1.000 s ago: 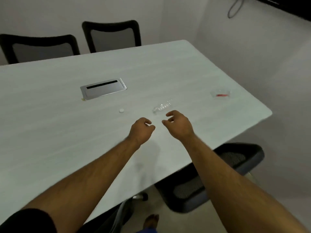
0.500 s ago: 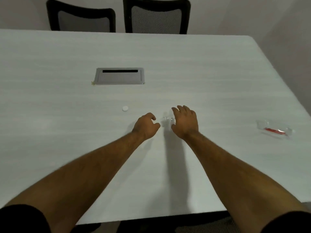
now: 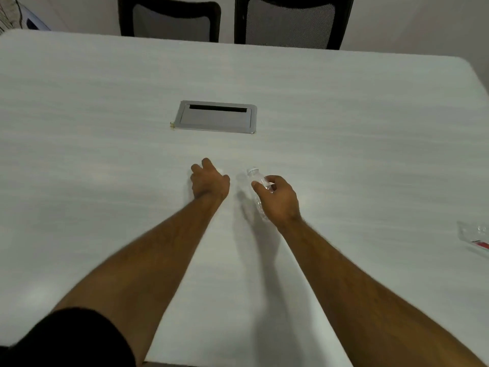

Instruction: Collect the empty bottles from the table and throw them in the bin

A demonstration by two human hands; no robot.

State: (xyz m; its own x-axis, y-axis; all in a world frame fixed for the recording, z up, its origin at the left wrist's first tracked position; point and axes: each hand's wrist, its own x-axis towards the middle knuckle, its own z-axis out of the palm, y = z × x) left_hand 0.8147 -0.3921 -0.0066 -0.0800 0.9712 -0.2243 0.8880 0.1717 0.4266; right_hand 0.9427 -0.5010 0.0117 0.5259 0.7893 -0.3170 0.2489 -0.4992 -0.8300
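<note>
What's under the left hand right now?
The left hand lies palm down on the table. A bit of white shows at its far edge, perhaps the cap; the rest is covered. The clear bottle is in the right hand.

Much of the clear bottle (image 3: 256, 181) is hidden under the right hand (image 3: 277, 198), which wraps it; only its neck and a sliver of its base show. Well right of that bottle, a second bottle (image 3: 475, 235) is cut off by the frame's edge. The left hand (image 3: 210, 182) covers whatever lies beneath its palm.
</note>
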